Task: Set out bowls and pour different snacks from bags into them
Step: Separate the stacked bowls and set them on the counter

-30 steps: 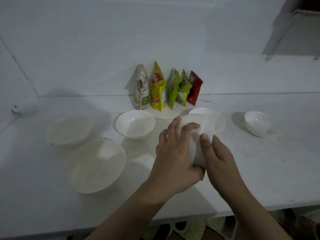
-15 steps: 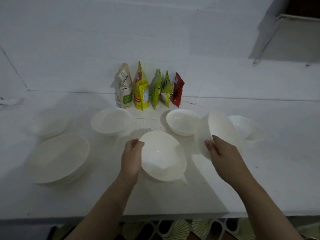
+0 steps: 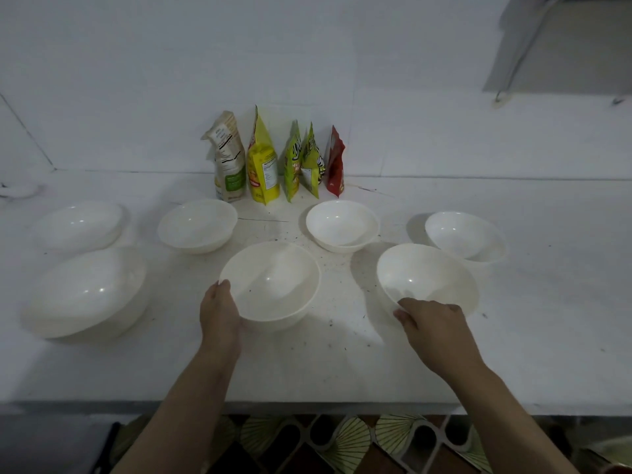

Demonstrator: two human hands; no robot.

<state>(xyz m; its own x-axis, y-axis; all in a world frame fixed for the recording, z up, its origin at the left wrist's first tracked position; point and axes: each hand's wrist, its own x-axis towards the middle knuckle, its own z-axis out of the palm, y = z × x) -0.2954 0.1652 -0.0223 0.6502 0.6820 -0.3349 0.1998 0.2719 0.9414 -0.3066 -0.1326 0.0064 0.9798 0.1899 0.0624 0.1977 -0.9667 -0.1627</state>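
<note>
I log the stack now split: left grip (image 3: 219, 314) holds the centre bowl (image 3: 270, 285), right grip (image 3: 432, 325) holds the right bowl (image 3: 427, 278), both set on the surface (image 3: 325, 364). 7 bowls out; bags (image 3: 273, 159) beyond, unopened.

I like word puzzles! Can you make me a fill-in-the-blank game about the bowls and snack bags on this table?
1. There are ___ white bowls on the table.
2. The snack bags stand in a row against the ___.
3. The bag at the right end is coloured ___.
4. The left hand holds the middle bowl and the right hand holds another bowl; inside, both bowls are ___.

Missing words: seven; wall; red; empty
</note>
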